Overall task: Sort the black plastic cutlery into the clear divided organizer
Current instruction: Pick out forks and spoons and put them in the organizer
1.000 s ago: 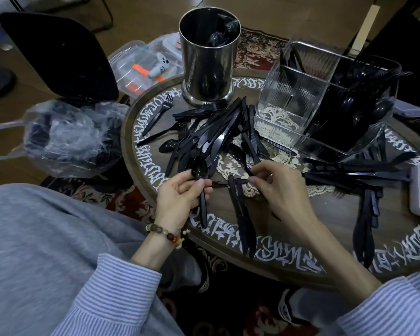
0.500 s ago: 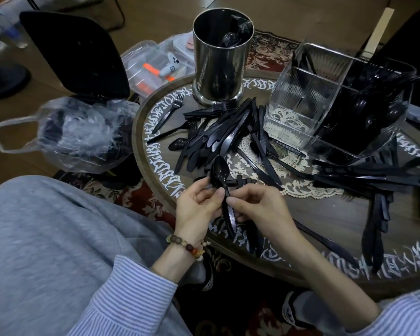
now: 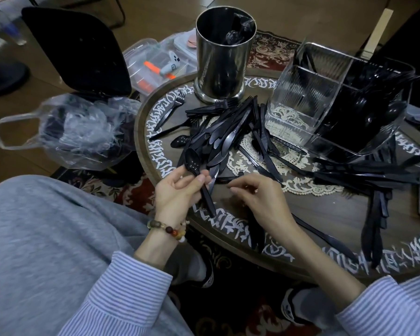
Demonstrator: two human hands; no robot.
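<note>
We are seeing bare table (image 3: 330, 209) lying right of right hand (image 3: 260, 200), open path there. Cutlery pile (image 3: 228, 137) is blocking centre, spreading up to steel canister (image 3: 222, 57). Clear organizer (image 3: 301, 105) is standing far right, near compartments open from above. Second cutlery heap (image 3: 364, 173) is crowding organizer's near side. We are finding near rim free between wrists.

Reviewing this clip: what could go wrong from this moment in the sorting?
The left hand holds a spoon near its neck, handle hanging free, so it might slip. Several pieces by the right hand overhang the table edge and could get knocked off. The organizer has its right side packed while the front-left compartment looks empty, so an added piece may snag.
</note>
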